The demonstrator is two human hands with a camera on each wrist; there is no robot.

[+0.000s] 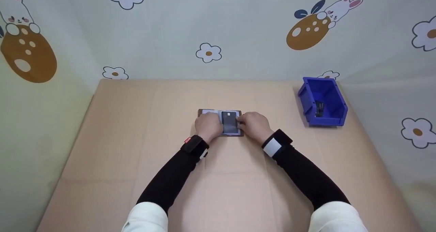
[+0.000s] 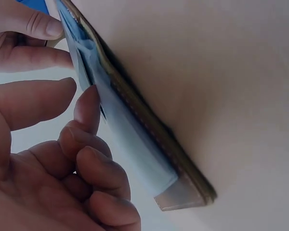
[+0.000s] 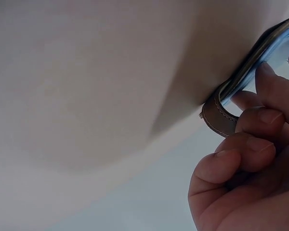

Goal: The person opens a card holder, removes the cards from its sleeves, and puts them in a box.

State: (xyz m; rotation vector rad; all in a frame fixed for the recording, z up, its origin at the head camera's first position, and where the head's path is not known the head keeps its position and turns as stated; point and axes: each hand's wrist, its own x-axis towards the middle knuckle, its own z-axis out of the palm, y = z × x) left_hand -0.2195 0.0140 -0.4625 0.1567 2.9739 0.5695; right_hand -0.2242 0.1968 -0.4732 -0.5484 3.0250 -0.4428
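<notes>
A brown wallet (image 1: 242,131) lies open on the table, its bluish clear sleeves (image 2: 135,144) facing up. Over its right half is a black card (image 1: 230,124) with a pale square near the top. My left hand (image 1: 208,125) covers much of the left half, its thumb and forefinger at the card's left edge and the other fingers curled. From the opposite side my right hand (image 1: 256,125) pinches the card's right edge. A curved brown strap (image 3: 217,119) sticks out beside the right fingers. Whether the card sits inside a sleeve or on top of it is unclear.
A blue plastic bin (image 1: 323,121) stands at the table's back right, with small black things (image 1: 319,108) inside. Tan covering lies over the table (image 1: 136,150). Behind it hangs a pale patterned curtain (image 1: 170,31).
</notes>
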